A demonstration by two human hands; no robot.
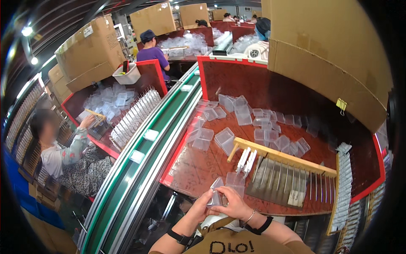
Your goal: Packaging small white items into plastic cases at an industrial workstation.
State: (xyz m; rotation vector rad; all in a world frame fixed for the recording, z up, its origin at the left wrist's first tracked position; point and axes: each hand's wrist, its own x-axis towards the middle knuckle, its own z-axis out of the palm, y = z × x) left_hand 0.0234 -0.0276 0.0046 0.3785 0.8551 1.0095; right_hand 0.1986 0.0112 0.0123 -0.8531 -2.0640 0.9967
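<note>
Near the front edge of the red table, my left hand [200, 207] and my right hand [233, 204] are closed together around a clear plastic box [217, 187]. The box is tilted, and my fingers cover part of it. Just beyond my right hand is another clear plastic piece [235, 181]. Past it stands a wooden rack [287, 156] with a row of thin metal rods. White pieces [246, 161] sit on the rods at its left end. Under the rods lies a grey board [270, 180] with a small pale block [297, 198] on it.
Several clear boxes [243, 112] lie scattered over the red table [190, 178]. A green conveyor belt [122, 188] runs along the left, carrying clear boxes [137, 156]. A second rack [341, 190] with white pieces stands at right. Another person [63, 144] sits beyond the belt.
</note>
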